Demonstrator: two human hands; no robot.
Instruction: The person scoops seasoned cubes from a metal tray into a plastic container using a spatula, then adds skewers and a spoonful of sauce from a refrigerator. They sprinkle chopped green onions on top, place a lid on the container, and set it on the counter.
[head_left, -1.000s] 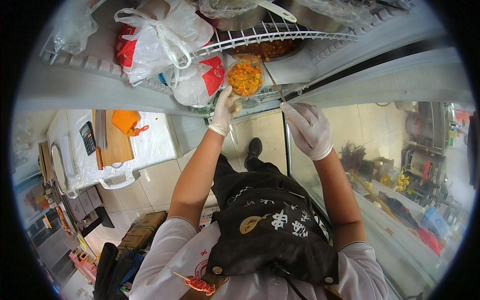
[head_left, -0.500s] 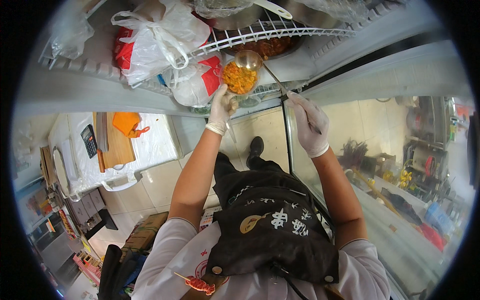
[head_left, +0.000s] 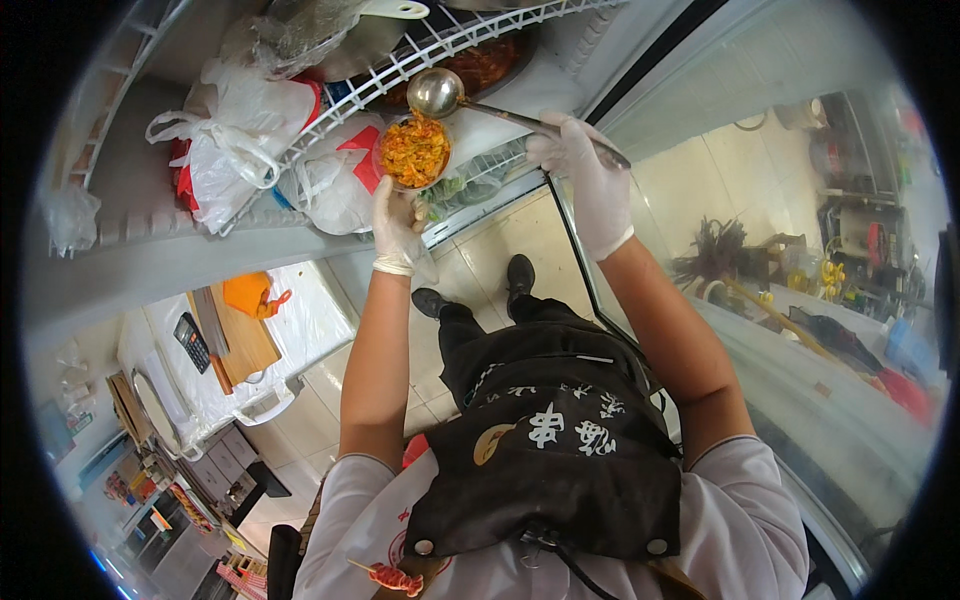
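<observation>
My gloved left hand (head_left: 396, 225) grips a clear round bowl from below and the side. Orange-yellow chopped food (head_left: 414, 150) fills the bowl. In my gloved right hand (head_left: 592, 185) is the dark handle of a metal ladle (head_left: 436, 92); its round head is just above the far rim of the bowl. Whether the ladle touches the food I cannot tell. Behind the ladle, a metal pan with reddish-brown food (head_left: 490, 65) sits inside the fridge, partly covered by the wire shelf.
A white wire shelf (head_left: 400, 65) crosses above the bowl, with knotted white plastic bags (head_left: 240, 130) on the left. The glass fridge door (head_left: 690, 290) stands open at my right. A white chest top (head_left: 310, 310) at left carries a cutting board, a calculator (head_left: 190, 340) and an orange cloth (head_left: 250, 293).
The view has turned, so the fridge contents appear further left. The ladle's handle lies flatter and its head is now to the upper right of the food. Both hands keep their grips.
</observation>
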